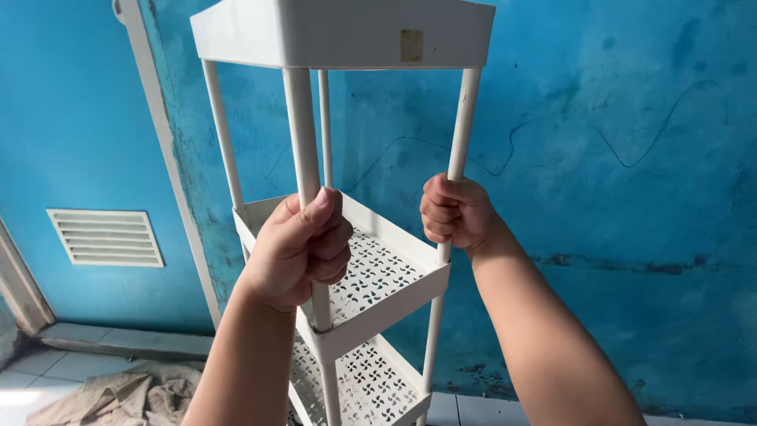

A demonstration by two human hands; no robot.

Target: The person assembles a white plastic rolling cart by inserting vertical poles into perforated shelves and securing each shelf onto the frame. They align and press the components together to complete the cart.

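2 fists grip the white plastic rack (371, 272): left hand (303, 248) and right hand (456, 211) each closed round a slim front post; it looks light, slightly flexible.

Left hand (303, 248) gripped front post (303, 134) of white tiered rack (371, 315); right hand (456, 211) gripped right post (464, 118). Perforated trays below top tray (339, 31). Blue wall (631, 158) behind, vent grille (105, 237) left, crumpled cloth (118, 398) on floor
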